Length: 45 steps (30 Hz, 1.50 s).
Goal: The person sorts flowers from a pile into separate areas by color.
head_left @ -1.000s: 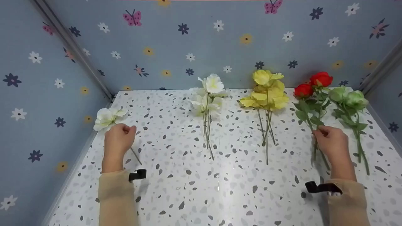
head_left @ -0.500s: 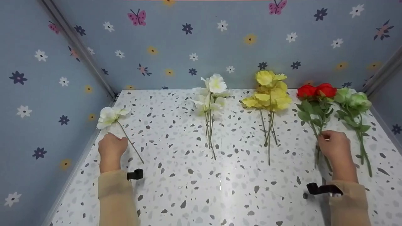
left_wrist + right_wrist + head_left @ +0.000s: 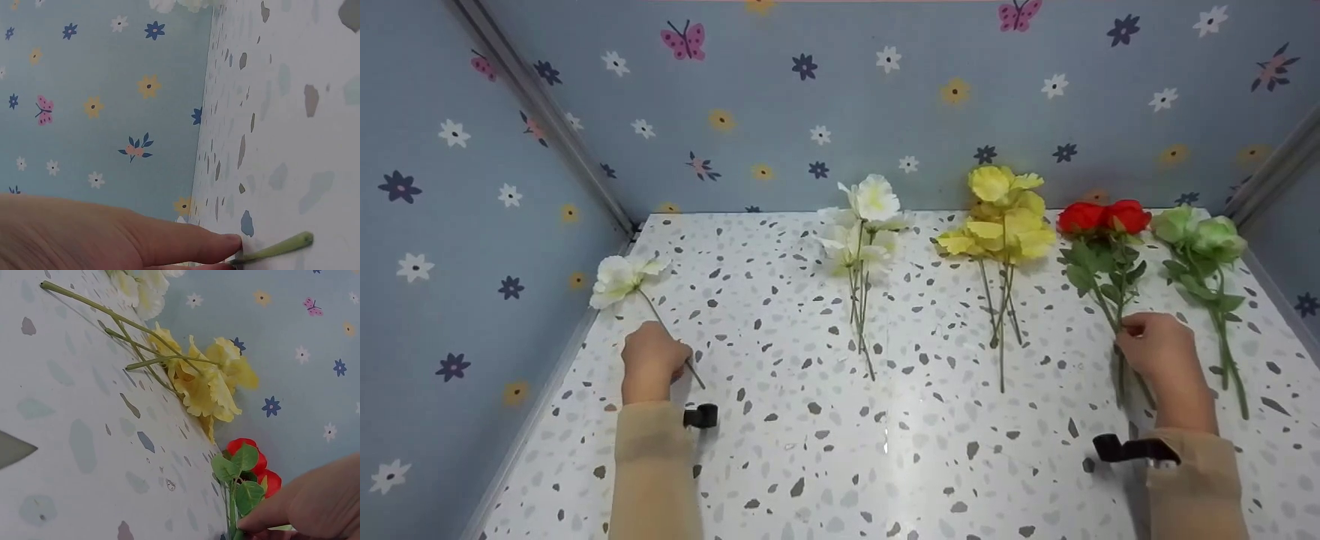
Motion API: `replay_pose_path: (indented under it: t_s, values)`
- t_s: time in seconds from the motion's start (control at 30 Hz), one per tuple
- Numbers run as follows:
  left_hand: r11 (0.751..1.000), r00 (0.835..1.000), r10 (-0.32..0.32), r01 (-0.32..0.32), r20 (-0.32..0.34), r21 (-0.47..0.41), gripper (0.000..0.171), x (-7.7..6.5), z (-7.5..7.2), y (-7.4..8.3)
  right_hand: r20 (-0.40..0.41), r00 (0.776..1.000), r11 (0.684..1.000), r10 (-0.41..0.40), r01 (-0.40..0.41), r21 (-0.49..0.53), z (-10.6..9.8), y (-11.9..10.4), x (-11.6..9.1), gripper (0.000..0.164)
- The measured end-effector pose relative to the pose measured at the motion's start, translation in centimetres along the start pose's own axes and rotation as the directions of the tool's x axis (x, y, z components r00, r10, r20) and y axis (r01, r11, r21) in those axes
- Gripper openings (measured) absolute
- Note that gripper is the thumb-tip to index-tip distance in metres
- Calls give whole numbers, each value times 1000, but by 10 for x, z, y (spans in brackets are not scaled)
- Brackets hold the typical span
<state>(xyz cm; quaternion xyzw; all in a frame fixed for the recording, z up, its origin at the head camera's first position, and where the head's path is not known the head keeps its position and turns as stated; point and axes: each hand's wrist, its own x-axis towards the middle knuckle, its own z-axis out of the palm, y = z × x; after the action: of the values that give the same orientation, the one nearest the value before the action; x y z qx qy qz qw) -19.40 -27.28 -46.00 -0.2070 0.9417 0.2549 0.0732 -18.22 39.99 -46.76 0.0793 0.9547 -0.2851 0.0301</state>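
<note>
A single white artificial flower [image 3: 617,280] lies at the left of the table, its head toward the left wall. My left hand [image 3: 651,354] pinches its stem [image 3: 287,246] near the lower end between thumb and finger; the cut tip sticks out past them. On the right, two red roses [image 3: 1126,217] lie with their heads side by side. My right hand [image 3: 1159,345] pinches a rose stem below the leaves [image 3: 248,496]; whether it holds one stem or both I cannot tell. Both hands stay low at the table.
A bunch of white flowers [image 3: 876,199] lies at the back middle. Yellow flowers [image 3: 1005,225] lie right of it, their stems crossing. Green roses [image 3: 1215,238] rest beside the red ones. Patterned walls [image 3: 840,97] border the speckled table [image 3: 810,465].
My left hand first drew back from the white flower's upper stem, then moved right onto its lower stem. The upper red rose came down level with the other; both then shifted slightly left.
</note>
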Motion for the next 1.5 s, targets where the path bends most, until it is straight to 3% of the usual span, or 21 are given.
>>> replay_pose_path:
  t_s: [0.23, 0.43, 0.53, 0.63, 0.73, 0.87, 0.97, 1.07, 1.2, 1.37, 1.4, 1.5]
  values:
    - [999, 1000, 16, -16, -21, 30, 31, 1, 7, 7, 59, 996, 997, 67, -69, 37, -4, -4, -2, 49]
    - [996, 993, 63, -69, -98, -64, 30, -4, 5, 21, 15, 997, 995, 81, -82, 57, -7, -11, -3, 53]
    - [976, 981, 98, -128, -169, -178, 25, -10, 4, 40, -59, 997, 995, 40, -35, 89, -6, -22, -4, 52]
    - [926, 958, 156, -227, -241, -302, 19, -23, 7, 67, -107, 994, 983, 13, 7, 183, -4, -43, -9, 51]
    - [834, 918, 245, -363, -312, -416, 11, -39, 18, 98, -118, 993, 945, -10, 48, 324, 4, -73, -15, 47]
    - [675, 854, 380, -519, -356, -524, 5, -64, 44, 136, -119, 986, 843, -114, 160, 513, 25, -116, -25, 40]
    - [572, 802, 492, -592, -339, -568, 4, -86, 68, 158, -106, 971, 743, -216, 234, 627, 44, -143, -33, 36]
    - [501, 747, 596, -633, -295, -591, 4, -106, 92, 174, -88, 954, 665, -286, 264, 699, 62, -163, -43, 35]
    - [445, 664, 705, -689, -251, -571, 3, -127, 118, 188, -86, 941, 604, -327, 278, 747, 79, -179, -54, 33]
    - [411, 565, 787, -780, -249, -473, 5, -142, 138, 194, -76, 939, 585, -335, 270, 765, 90, -186, -60, 30]
    - [408, 554, 795, -790, -248, -458, 5, -143, 140, 194, -71, 940, 577, -335, 264, 772, 90, -187, -60, 29]
    - [408, 541, 807, -800, -235, -440, 5, -148, 143, 195, -59, 942, 550, -332, 244, 799, 90, -186, -60, 25]
